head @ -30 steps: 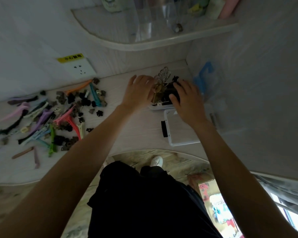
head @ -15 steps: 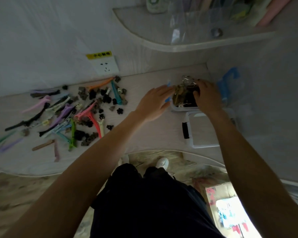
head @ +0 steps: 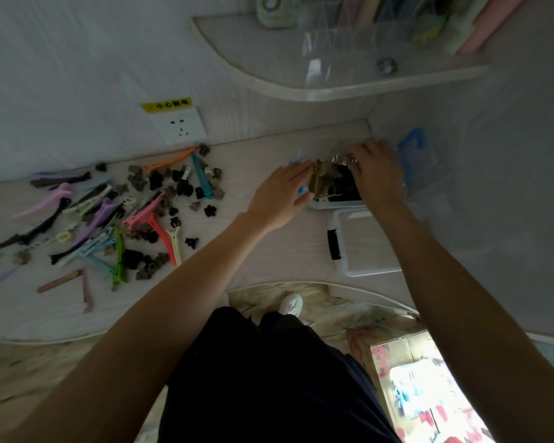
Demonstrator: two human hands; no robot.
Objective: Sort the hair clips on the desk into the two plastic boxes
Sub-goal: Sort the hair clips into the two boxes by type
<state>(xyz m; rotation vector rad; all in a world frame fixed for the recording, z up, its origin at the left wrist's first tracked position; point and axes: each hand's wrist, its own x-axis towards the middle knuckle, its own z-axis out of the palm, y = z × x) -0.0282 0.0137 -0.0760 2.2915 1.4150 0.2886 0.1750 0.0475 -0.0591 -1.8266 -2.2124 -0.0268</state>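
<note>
Only a dark heap of claw clips (head: 331,183) is gathered in the clear plastic box (head: 336,204), steadied by the flat left hand (head: 280,195) and pressed by the curled right hand (head: 376,174), while most coloured hair clips (head: 109,219) are left on the pale desk (head: 269,251).

The right hand (head: 376,174) covers part of the plastic box (head: 333,204); its fingertips are hidden. Clips at the desk (head: 269,251) left edge are cut off. Shelf (head: 301,87) items are blurred.

Two hands (head: 280,195), one wall socket (head: 180,126)
</note>
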